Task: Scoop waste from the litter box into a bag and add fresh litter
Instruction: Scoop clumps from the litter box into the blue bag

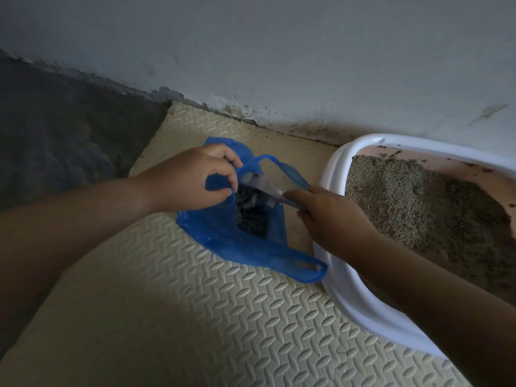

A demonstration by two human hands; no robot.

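Observation:
A blue plastic bag (223,241) lies on the mat, its mouth held open. My left hand (192,177) pinches the bag's near rim. My right hand (329,216) grips the handle of a pale grey scoop (259,185), whose head sits tilted inside the bag's mouth. Dark clumps of waste (251,222) lie in the bag below the scoop. To the right stands the litter box (335,169), white-rimmed with a pink inside, holding grey-brown litter (418,202) heaped unevenly.
A cream foam mat (195,317) with a raised pattern covers the floor under the bag and box. A pale wall (279,65) runs behind, with dirt along its base. Dark bare floor (55,129) lies at the left.

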